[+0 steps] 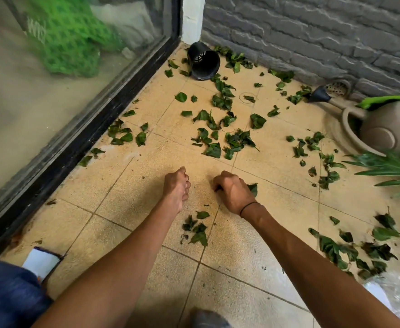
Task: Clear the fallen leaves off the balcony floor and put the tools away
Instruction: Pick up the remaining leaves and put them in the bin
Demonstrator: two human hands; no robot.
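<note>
We are crouched low over the balcony floor (128, 209), both arms stretched forward so the hands work close to the tiles. Our right hand (234, 191) is clenched around a bunch of leaves, one green edge poking out past the knuckles, presumably so we can gather by the fistful with no tool in hand. Our left hand (177, 188) is curled into a fist just beside it; no leaf shows in it, though the palm faces away, so whether it holds anything we cannot tell.

The fallen leaves (218, 129) are strewn over most of the floor: thick ahead of the hands, along the black door frame (76, 143), against the grey brick wall (312, 36), and in a darker drift at the right edge. A small clump (196, 229) lies between our forearms.

A black plastic pot (203, 61) lies tipped on its side in the far corner (likely where some of the mess came from). A beige watering can (374, 129) rests by the wall at right. Most of the clearing, we judge, remains to be done.
</note>
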